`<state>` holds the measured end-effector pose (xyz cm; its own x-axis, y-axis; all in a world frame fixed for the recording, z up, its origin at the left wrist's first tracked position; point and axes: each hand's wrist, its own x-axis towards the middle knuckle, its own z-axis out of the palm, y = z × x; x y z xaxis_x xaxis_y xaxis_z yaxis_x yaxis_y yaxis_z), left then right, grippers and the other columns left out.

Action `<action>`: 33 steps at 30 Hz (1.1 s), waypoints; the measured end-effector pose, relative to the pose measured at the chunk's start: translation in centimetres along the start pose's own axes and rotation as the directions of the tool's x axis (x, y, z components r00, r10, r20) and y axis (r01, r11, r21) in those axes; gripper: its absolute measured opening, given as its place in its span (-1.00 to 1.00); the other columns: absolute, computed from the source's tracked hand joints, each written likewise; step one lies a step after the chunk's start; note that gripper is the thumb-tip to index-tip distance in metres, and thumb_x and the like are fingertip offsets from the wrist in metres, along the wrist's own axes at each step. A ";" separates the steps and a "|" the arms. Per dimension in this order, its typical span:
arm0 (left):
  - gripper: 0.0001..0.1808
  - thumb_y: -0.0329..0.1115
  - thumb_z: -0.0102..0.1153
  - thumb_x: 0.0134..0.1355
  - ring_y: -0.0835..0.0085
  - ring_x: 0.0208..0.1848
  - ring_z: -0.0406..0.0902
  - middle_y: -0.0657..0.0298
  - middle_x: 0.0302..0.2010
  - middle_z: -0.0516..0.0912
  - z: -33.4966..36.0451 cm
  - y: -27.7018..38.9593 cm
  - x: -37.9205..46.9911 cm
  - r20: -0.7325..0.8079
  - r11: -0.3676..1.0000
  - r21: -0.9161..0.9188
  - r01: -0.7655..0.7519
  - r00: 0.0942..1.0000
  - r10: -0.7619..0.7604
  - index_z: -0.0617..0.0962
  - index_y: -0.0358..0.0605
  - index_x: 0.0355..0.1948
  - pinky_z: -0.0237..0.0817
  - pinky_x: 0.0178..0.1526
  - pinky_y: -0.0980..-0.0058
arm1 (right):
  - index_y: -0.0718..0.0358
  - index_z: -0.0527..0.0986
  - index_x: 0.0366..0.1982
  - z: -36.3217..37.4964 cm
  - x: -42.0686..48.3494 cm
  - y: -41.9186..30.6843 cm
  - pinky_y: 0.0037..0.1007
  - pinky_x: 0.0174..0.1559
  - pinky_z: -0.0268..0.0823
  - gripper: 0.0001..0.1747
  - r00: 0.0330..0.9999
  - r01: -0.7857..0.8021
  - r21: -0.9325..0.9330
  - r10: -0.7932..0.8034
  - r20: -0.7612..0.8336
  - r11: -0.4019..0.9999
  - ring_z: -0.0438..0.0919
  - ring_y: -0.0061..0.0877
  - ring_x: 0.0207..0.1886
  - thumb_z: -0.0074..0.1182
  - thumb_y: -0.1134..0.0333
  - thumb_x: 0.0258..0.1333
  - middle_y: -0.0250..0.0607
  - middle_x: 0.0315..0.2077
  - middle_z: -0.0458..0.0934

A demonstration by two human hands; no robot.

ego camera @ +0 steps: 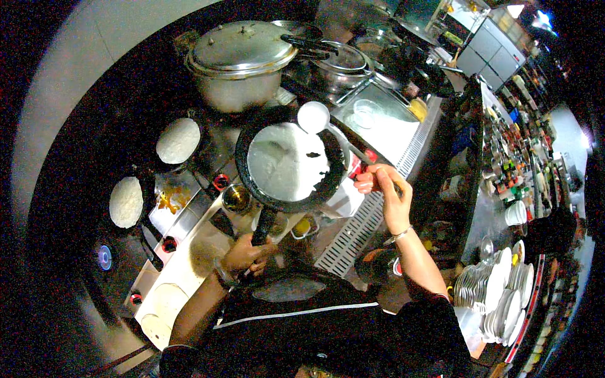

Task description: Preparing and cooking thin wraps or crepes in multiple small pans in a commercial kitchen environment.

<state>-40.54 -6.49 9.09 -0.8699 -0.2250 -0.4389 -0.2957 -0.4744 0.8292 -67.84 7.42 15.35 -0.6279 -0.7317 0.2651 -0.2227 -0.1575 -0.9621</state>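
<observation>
My left hand [248, 256] is closed around the black handle [264, 224] of a dark frying pan [242, 170]. White batter [279, 160] covers most of the pan's floor. Its edge on the right is ragged, with dark pan showing beyond it and through a small hole. In my right hand [390, 189] is the handle of a ladle [314, 117]. The ladle's bowl, white inside, is over the pan's far rim. I cannot tell whether it touches the pan.
Two smaller pans at left hold round white pancakes [178, 141]. A blue burner flame [105, 257] burns near them. Behind stands a large lidded metal pot [241, 71]. A glass of yellowish liquid [236, 198] is beside the pan. Stacked white plates [501, 288] stand at right.
</observation>
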 end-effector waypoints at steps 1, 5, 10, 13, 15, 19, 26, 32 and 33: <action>-0.83 -0.28 0.07 0.14 0.64 -0.87 0.18 0.40 -0.81 0.28 0.1 0.0 0.0 0.001 1.000 -0.001 0.000 1.000 0.000 0.36 -0.08 -0.44 0.05 -0.81 0.59 | 0.49 0.39 -0.28 0.1 0.0 -0.4 -0.50 -0.33 0.39 -0.68 1.000 0.002 0.034 -0.003 0.013 0.999 0.53 -0.45 -0.41 -0.25 0.33 0.23 -0.03 -0.44 0.53; -0.82 -0.28 0.08 0.12 0.64 -0.87 0.17 0.39 -0.81 0.28 0.3 0.3 0.3 -0.084 0.998 -0.017 0.058 0.995 -0.059 0.35 -0.08 -0.43 0.05 -0.81 0.60 | 0.41 0.44 -0.33 -0.6 -0.2 -0.4 -0.57 -0.26 0.36 -0.75 1.000 0.023 -0.044 -0.024 -0.018 0.999 0.53 -0.57 -0.40 -0.25 0.40 0.21 -0.19 -0.45 0.55; -0.82 -0.27 0.08 0.13 0.64 -0.87 0.18 0.39 -0.81 0.28 -1.3 -1.6 1.6 0.080 0.940 -0.319 0.118 0.992 -0.098 0.34 -0.07 -0.40 0.05 -0.81 0.59 | 0.43 0.44 -0.34 0.0 -0.6 -1.6 -0.57 -0.25 0.36 -0.74 0.999 -0.025 0.081 0.022 0.032 0.996 0.53 -0.54 -0.38 -0.26 0.41 0.21 -0.18 -0.44 0.55; -0.82 -0.27 0.08 0.13 0.63 -0.87 0.18 0.40 -0.80 0.28 -0.4 -0.8 1.8 -0.082 0.987 0.150 -0.061 0.994 0.073 0.34 -0.03 -0.39 0.06 -0.81 0.59 | 0.44 0.43 -0.32 -0.7 -0.9 -2.1 -0.56 -0.25 0.36 -0.74 0.999 0.037 -0.013 -0.037 -0.025 0.999 0.54 -0.53 -0.38 -0.27 0.41 0.21 -0.16 -0.43 0.55; -0.84 -0.29 0.08 0.14 0.63 -0.87 0.18 0.41 -0.80 0.28 -0.3 -0.5 1.6 -0.043 0.995 0.027 -0.094 0.995 0.095 0.34 -0.02 -0.39 0.06 -0.81 0.59 | 0.44 0.43 -0.33 -0.7 -1.1 -2.7 -0.57 -0.24 0.36 -0.74 0.999 0.017 0.029 -0.016 -0.032 0.999 0.53 -0.54 -0.38 -0.27 0.41 0.21 -0.17 -0.43 0.55; -0.84 -0.33 0.07 0.14 0.64 -0.87 0.18 0.40 -0.79 0.29 0.1 -0.2 1.5 -0.118 0.997 0.078 -0.028 0.992 0.037 0.33 -0.04 -0.39 0.07 -0.81 0.58 | 0.45 0.42 -0.32 -1.7 -1.6 -2.3 -0.53 -0.26 0.37 -0.72 0.997 0.046 -0.055 -0.049 -0.054 0.997 0.54 -0.49 -0.39 -0.26 0.38 0.21 -0.13 -0.43 0.55; -0.83 -0.36 0.07 0.13 0.62 -0.88 0.18 0.36 -0.78 0.30 -1.1 -0.7 2.0 -0.005 0.991 -0.066 -0.119 0.993 0.119 0.31 -0.10 -0.39 0.10 -0.81 0.57 | 0.45 0.41 -0.31 -1.6 -3.2 -4.0 -0.49 -0.29 0.39 -0.72 0.999 0.034 0.024 -0.033 -0.037 0.999 0.55 -0.45 -0.41 -0.27 0.37 0.21 -0.07 -0.41 0.56; -0.82 -0.39 0.07 0.11 0.61 -0.89 0.18 0.35 -0.78 0.29 -0.9 -0.5 2.0 -0.017 0.984 -0.106 -0.143 0.990 0.142 0.31 -0.10 -0.38 0.10 -0.81 0.58 | 0.46 0.42 -0.32 -1.8 -3.9 -4.3 -0.47 -0.30 0.40 -0.71 0.999 0.029 -0.011 -0.029 -0.035 1.000 0.56 -0.41 -0.42 -0.26 0.37 0.21 -0.03 -0.43 0.56; -0.82 -0.39 0.08 0.11 0.61 -0.89 0.18 0.35 -0.78 0.30 -0.9 -0.5 2.0 0.001 0.978 -0.151 -0.146 0.989 0.147 0.31 -0.10 -0.38 0.09 -0.81 0.58 | 0.46 0.42 -0.33 -1.8 -4.0 -4.3 -0.46 -0.30 0.41 -0.71 0.999 0.024 0.002 -0.024 -0.033 1.000 0.56 -0.40 -0.42 -0.26 0.37 0.20 -0.03 -0.43 0.56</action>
<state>-41.81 -7.45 7.51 -0.9043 -0.2919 -0.3116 -0.1029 -0.5593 0.8226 -65.71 12.18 18.52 -0.6469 -0.7053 0.2900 -0.2364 -0.1761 -0.9556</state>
